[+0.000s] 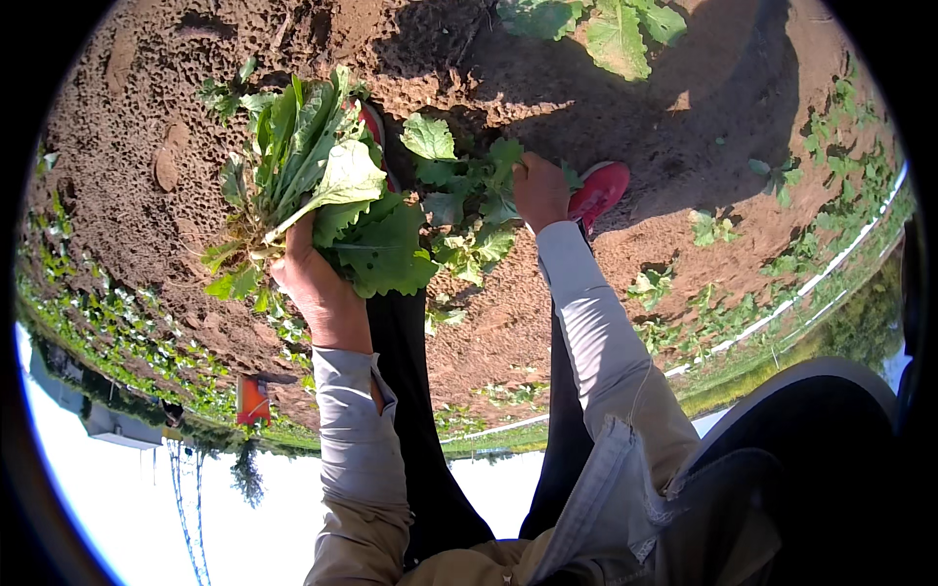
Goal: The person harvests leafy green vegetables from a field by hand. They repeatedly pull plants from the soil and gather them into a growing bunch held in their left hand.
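My left hand (pixel 314 286) grips a thick bunch of leafy greens (pixel 315 154) near its base. Pale stems and thin roots stick out at the bunch's left, and some leaves have holes. Between my feet grows a low leafy green plant (pixel 469 187), rooted in the brown soil. Bent over this plant's right side, my right hand (pixel 541 192) has its fingers curled onto a leaf; the fingertips are partly hidden. The bunch covers most of my left shoe.
My red right shoe (pixel 602 192) stands just beside my right hand. Larger leaves (pixel 615 36) grow ahead, and small seedlings (pixel 712 227) dot the soil to the right. An orange container (pixel 253 401) sits behind at left. A white line (pixel 813 282) runs along the field's edge.
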Tool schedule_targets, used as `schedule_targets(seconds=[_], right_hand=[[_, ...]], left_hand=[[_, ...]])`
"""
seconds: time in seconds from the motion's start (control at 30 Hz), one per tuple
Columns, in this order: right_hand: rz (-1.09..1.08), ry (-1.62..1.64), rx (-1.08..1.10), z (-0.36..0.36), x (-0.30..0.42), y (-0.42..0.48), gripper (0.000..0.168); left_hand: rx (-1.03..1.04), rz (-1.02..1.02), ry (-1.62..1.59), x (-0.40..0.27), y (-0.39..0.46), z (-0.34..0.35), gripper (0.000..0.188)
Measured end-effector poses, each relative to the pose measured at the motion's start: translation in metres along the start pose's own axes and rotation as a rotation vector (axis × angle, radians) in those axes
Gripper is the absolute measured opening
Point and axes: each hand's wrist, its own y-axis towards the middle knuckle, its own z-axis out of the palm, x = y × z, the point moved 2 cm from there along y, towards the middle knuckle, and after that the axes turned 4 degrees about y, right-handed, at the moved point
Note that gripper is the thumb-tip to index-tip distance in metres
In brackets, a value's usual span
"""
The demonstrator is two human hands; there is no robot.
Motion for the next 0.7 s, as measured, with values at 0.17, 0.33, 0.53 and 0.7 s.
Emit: schedule_targets(seconds=[0.17,0.33,0.53,0.7], right_hand=[[0.324,0.056,-0.014,-0.017,-0.071,0.012,0.025],[0.266,0.042,0.334,0.052,-0.106,-0.032,0.055],[0.244,-0.136,0.726,0.056,-0.027,-0.04,0.048],[-0.014,-0.256,0.4,-0.045,0.062,0.048,0.033]], left_hand=[[-0.086,0.008,0.021,-0.01,-0.001,0.011,0.028],[-0.056,-0.001,0.004,-0.005,-0.004,0.011,0.029],[-0.076,-0.025,-0.109,-0.005,-0.012,0.01,0.04],[0.017,-0.003,-0.213,-0.023,-0.016,0.036,0.039]])
